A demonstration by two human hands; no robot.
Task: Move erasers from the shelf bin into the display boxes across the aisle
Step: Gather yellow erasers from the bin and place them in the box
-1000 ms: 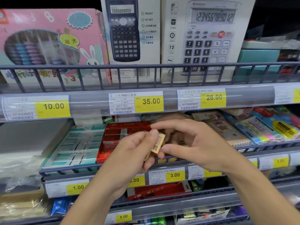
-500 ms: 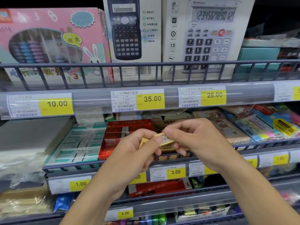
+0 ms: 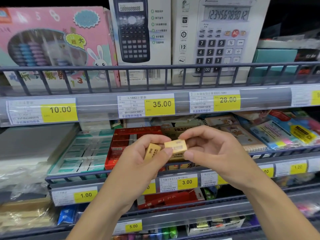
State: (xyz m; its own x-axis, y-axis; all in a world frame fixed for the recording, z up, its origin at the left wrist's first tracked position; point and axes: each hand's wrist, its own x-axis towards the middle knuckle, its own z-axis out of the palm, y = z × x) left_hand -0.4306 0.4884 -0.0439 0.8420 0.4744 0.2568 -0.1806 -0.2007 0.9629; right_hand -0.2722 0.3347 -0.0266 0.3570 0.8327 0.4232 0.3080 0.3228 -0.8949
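Your left hand (image 3: 138,160) grips a small tan rectangular eraser (image 3: 152,152) in curled fingers. Your right hand (image 3: 214,153) pinches a second tan eraser (image 3: 175,146) between thumb and fingertips, just beside the first, both held in front of the grey wire shelf (image 3: 72,177) above the red cardboard box (image 3: 121,144).

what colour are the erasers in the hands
Tan-yellow with faint printing, seen in the head view: one eraser pinched between both hands, another eraser in the left hand.
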